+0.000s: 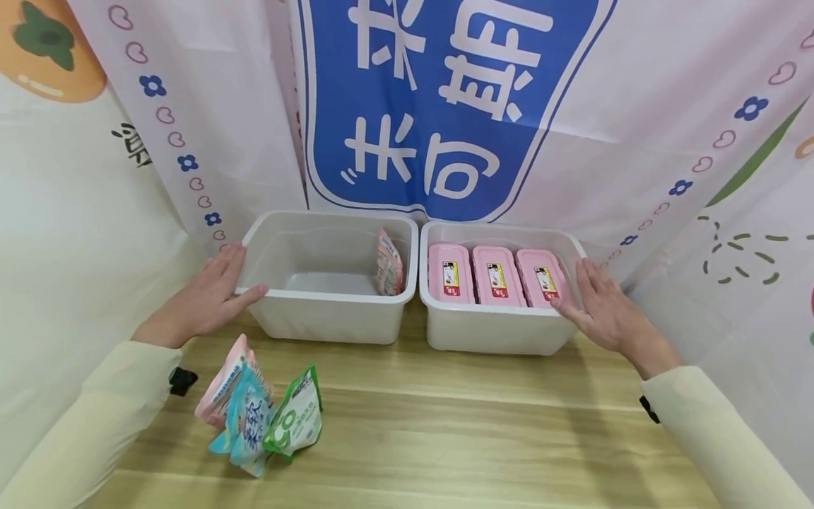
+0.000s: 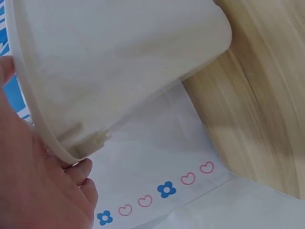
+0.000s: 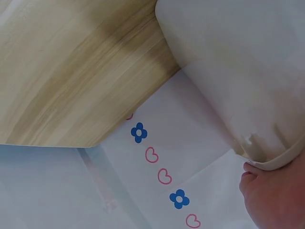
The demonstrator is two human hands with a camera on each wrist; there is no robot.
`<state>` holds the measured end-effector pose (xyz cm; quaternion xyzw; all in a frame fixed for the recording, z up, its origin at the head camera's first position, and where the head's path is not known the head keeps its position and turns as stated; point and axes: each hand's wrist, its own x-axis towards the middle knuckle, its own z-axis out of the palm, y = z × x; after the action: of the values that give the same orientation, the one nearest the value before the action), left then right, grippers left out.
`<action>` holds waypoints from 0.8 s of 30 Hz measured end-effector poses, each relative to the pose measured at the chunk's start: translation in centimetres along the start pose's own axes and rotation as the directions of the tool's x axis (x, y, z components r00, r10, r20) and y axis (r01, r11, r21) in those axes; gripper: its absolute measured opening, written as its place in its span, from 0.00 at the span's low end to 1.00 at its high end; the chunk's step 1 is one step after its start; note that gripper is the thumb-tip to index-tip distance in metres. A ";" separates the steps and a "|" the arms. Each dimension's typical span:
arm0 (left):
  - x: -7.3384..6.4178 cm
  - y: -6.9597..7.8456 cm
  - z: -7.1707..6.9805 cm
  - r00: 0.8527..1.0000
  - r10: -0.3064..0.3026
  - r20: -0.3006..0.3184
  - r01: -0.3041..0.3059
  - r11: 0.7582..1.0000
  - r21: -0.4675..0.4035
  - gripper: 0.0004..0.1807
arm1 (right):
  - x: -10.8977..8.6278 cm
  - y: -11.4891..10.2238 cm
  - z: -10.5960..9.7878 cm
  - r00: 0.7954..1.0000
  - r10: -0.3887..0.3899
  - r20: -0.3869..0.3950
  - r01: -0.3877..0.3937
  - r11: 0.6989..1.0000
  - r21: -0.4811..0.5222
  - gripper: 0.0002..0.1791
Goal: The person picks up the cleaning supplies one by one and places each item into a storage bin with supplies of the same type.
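Two pale plastic bins stand side by side, their rims close together. My left hand (image 1: 206, 293) rests against the outer end of the left bin (image 1: 331, 318), thumb at its front rim and fingers along the end. In the left wrist view, fingertips (image 2: 81, 171) show just under the rim's corner. My right hand (image 1: 604, 307) lies along the outer end of the right bin (image 1: 496, 336), thumb over its front corner. One pink packet (image 1: 389, 265) leans upright inside the left bin. Three pink-lidded boxes (image 1: 450, 274) sit in a row in the right bin.
Nearer on the wooden table (image 1: 458, 431), at the left, stand a pink packet (image 1: 222, 389), a blue packet (image 1: 250, 420) and a green-and-white packet (image 1: 297, 417), bunched together. Behind the bins hangs a printed cloth (image 1: 426, 106), with white cloth at both sides.
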<state>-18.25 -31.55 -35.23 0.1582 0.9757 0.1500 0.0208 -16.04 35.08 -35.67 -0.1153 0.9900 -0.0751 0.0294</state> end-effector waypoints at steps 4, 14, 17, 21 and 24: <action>-0.1 0.5 -0.6 1.000 0.002 -0.014 -0.002 1.000 -0.005 0.54 | 0.2 0.0 0.0 1.000 -0.005 -0.026 0.005 1.000 -0.003 0.54; -1.8 2.7 -2.5 0.997 0.045 -0.069 -0.047 0.999 -0.019 0.52 | 0.1 0.1 0.5 0.999 0.004 -0.032 -0.004 1.000 0.010 0.54; -2.6 3.4 -2.8 0.990 0.085 -0.110 -0.087 0.996 -0.013 0.49 | 0.0 0.0 0.5 0.999 0.003 -0.037 -0.002 1.000 0.021 0.54; -4.0 4.2 -3.1 0.981 0.118 -0.154 -0.122 0.992 -0.014 0.47 | -0.1 0.1 0.6 0.999 -0.002 -0.041 0.003 1.000 0.024 0.54; -5.1 4.6 -3.1 0.972 0.133 -0.194 -0.138 0.990 -0.009 0.44 | -0.2 0.1 0.6 0.999 0.000 -0.037 0.001 1.000 0.026 0.54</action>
<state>-12.32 -29.83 -30.94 0.2088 0.9583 0.1765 -0.0827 -15.85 35.11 -36.30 -0.1135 0.9894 -0.0899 0.0124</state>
